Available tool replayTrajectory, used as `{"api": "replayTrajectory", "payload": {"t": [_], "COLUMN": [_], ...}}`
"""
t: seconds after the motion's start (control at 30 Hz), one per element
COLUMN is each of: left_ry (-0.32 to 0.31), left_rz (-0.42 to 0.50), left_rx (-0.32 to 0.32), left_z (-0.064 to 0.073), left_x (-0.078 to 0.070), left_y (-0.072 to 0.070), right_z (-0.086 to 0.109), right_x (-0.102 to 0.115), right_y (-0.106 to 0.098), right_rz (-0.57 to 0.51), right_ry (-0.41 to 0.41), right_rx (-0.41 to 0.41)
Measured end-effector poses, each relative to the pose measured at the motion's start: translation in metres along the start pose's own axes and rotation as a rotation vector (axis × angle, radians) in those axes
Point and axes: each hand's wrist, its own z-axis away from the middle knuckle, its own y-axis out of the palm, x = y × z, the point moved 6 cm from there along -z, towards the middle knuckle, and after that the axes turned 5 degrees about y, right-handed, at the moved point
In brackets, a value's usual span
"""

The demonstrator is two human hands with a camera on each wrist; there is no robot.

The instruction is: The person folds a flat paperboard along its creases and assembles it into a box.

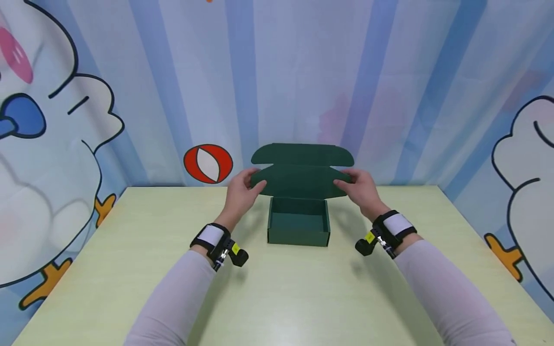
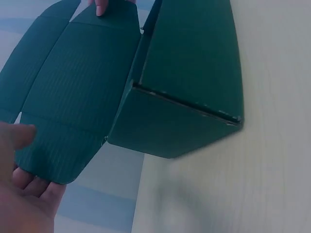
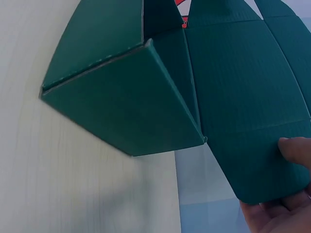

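Note:
A dark green cardboard box [image 1: 298, 235] sits on the table, its lid [image 1: 298, 181] raised at the back and its tray-like inside exposed. My left hand [image 1: 242, 194] grips the lid's left side flap [image 2: 58, 150], thumb on the inner face and fingers behind. On the other side my right hand [image 1: 361, 192] holds the right side flap [image 3: 262, 160] the same way, thumb in front. Above both hands the long front flap [image 1: 303, 154] of the lid stands up, bent along its crease.
The pale wooden table [image 1: 173, 221] ends at a striped blue curtain [image 1: 298, 72] close behind the lid. Cartoon figures are printed on the cloth at both sides, with a red and white ball print [image 1: 208, 164] left of the box.

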Motion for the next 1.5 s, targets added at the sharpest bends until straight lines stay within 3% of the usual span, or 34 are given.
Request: {"api": "replayTrajectory", "payload": {"t": [0.17, 0.43, 0.73, 0.97, 1.3, 1.5], "left_ry": [-0.021, 0.028, 0.06, 0.055, 0.05, 0.067], "left_rz": [-0.021, -0.105, -0.087, -0.078, -0.106, -0.083], "left_rx": [-0.033, 0.006, 0.012, 0.011, 0.044, 0.019], "left_z": [0.0, 0.001, 0.005, 0.01, 0.016, 0.018], "left_x": [0.0, -0.001, -0.008, -0.011, -0.018, -0.022], "left_y": [-0.001, -0.001, 0.003, 0.012, 0.022, 0.024], "right_z": [-0.002, -0.003, 0.002, 0.009, 0.021, 0.029], "right_x": [0.001, 0.002, 0.004, 0.003, 0.003, 0.006], "right_y": [0.003, 0.006, 0.004, 0.004, 0.01, 0.014], "right_rz": [-0.013, -0.012, 0.025, 0.054, 0.013, 0.05], "right_ry": [-0.002, -0.032, -0.044, -0.069, -0.118, -0.151], "right_rx": [-0.004, 0.075, 0.072, 0.04, -0.006, -0.106]}}
